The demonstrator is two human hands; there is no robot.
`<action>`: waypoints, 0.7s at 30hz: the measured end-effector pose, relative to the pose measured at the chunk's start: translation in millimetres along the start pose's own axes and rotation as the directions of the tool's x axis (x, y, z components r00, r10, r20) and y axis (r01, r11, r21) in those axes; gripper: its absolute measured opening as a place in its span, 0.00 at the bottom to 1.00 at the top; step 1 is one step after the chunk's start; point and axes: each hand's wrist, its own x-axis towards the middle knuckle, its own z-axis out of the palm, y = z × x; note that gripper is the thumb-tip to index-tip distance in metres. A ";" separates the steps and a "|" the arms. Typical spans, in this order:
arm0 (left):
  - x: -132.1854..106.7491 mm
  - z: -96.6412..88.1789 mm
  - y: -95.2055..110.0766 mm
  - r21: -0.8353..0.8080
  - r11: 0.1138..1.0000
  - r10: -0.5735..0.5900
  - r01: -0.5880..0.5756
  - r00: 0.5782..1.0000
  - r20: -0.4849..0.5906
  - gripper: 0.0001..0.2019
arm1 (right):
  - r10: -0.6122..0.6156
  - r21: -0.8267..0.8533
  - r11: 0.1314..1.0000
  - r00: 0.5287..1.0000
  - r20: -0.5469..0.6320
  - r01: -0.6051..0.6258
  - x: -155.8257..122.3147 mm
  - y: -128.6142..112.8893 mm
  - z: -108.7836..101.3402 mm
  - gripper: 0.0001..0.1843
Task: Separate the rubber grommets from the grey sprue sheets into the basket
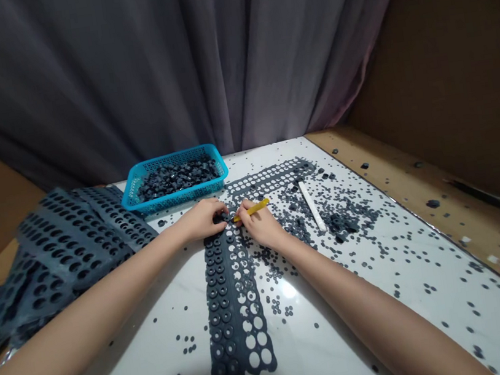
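A black rubber sheet (233,314) with paired rows of round rings and punched-out holes lies lengthwise on the white table. At its far end, my left hand (207,217) pinches the black rubber between thumb and fingers. My right hand (257,223) is closed round a slim yellow pen-like tool (258,208), its tip pointing left to the sheet beside my left fingertips. The tip itself is too small to make out. Beyond my hands lies another perforated black strip (271,178), its holes emptied.
A blue basket (175,196) full of small black rings stands at the back. Stacked unpunched rubber sheets (84,235) lie on the left. Small black discs (347,217) litter the right, around a white stick (312,206). A grey curtain (214,62) hangs behind the table.
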 end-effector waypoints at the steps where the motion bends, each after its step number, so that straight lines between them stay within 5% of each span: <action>1: 2.7 -0.5 -0.1 0.020 1.000 0.020 -0.020 0.999 0.026 0.10 | 0.000 -0.009 1.000 1.000 0.000 0.000 0.0 -0.4 0.2 0.11; 8: 11.5 8.1 4.4 0.106 0.991 0.072 -0.085 0.990 0.125 0.05 | 0.005 -0.058 0.998 1.000 -0.014 -0.006 0.0 0.6 0.6 0.11; 15: 3.6 22.0 -3.1 -0.025 1.000 0.001 0.000 1.000 0.028 0.10 | 0.005 -0.070 0.997 1.000 -0.019 -0.006 -0.6 1.2 0.1 0.10; 21: -3.6 9.5 -8.2 -0.321 0.939 -0.179 0.122 0.972 -0.155 0.10 | 0.008 -0.031 0.999 1.000 0.002 -0.008 -2.5 1.0 -0.9 0.10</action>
